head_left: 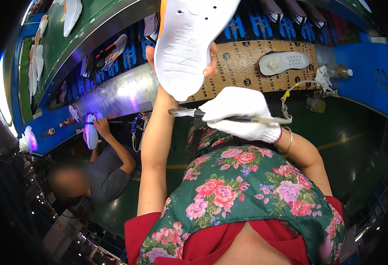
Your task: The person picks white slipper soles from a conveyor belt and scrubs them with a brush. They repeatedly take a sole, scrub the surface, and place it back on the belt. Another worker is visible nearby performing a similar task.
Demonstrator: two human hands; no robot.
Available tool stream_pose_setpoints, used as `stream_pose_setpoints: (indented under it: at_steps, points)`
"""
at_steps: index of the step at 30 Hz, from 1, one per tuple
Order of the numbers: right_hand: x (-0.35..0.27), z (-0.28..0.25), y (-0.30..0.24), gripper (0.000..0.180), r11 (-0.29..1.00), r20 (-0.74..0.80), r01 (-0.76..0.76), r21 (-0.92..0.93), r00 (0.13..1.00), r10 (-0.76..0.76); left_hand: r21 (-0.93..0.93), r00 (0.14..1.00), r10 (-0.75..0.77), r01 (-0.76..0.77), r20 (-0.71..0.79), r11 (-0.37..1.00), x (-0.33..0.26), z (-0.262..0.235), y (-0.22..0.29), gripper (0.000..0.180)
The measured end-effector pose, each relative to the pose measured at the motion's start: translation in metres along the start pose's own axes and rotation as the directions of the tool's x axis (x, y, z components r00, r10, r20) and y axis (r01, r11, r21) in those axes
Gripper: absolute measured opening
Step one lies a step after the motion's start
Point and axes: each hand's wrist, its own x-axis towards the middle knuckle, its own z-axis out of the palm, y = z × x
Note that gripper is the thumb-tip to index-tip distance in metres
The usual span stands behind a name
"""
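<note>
My left hand (pixel 211 66) grips a large white shoe sole (pixel 180 53) from behind, with fingertips showing along both edges. The palm is hidden by the sole. This sole has a few small dark holes near its top and a strip of orange on its left edge. Just below it, my right hand (pixel 240 112) wears a white knitted glove with the fingers closed round a brush (pixel 198 113). The brush has a dark handle, and its bristles point left, in front of my left forearm. A pale tube (pixel 286 118) runs from the handle's rear end.
On the cardboard-covered bench (pixel 242 66) lies another pale sole (pixel 284 63). A bottle (pixel 342 71) and crumpled white cloth (pixel 323 76) sit at its right. Shoe uppers (pixel 114 51) rest on blue racks behind. At left, a co-worker (pixel 112 172) holds another sole (pixel 90 131).
</note>
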Motion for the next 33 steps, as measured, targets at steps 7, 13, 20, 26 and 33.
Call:
stream_pose_setpoints:
  at_steps: [7, 13, 20, 26, 33]
  points:
    - [0.009, -0.017, 0.001, 0.027, 0.914, -0.028, 0.143, -0.380, 0.986, -0.166, -0.020, 0.976, -0.145, 0.144, -0.162, 0.989, 0.005, 0.013, 0.001, 0.108]
    - [-0.007, -0.002, -0.004, 0.034, 0.929, 0.137, 0.197, -0.313, 0.977, -0.161, -0.117, 0.974, -0.213, 0.204, -0.073, 0.972, 0.005, 0.001, 0.010, 0.100]
    - [0.008, -0.002, -0.002, 0.018, 0.987, -0.088, -0.004, -0.164, 0.996, -0.011, -0.034, 0.962, -0.115, 0.110, -0.247, 0.993, 0.009, 0.013, 0.008, 0.102]
    - [0.002, 0.006, 0.005, 0.016, 0.983, -0.258, -0.182, 0.024, 0.949, 0.181, -0.041, 0.988, -0.111, 0.107, -0.105, 0.993, 0.009, 0.001, 0.005, 0.103]
    - [-0.002, 0.005, -0.007, 0.020, 0.867, -0.125, -0.327, 0.376, 0.909, 0.397, -0.112, 0.978, -0.045, 0.023, -0.205, 0.993, -0.006, 0.000, -0.002, 0.098]
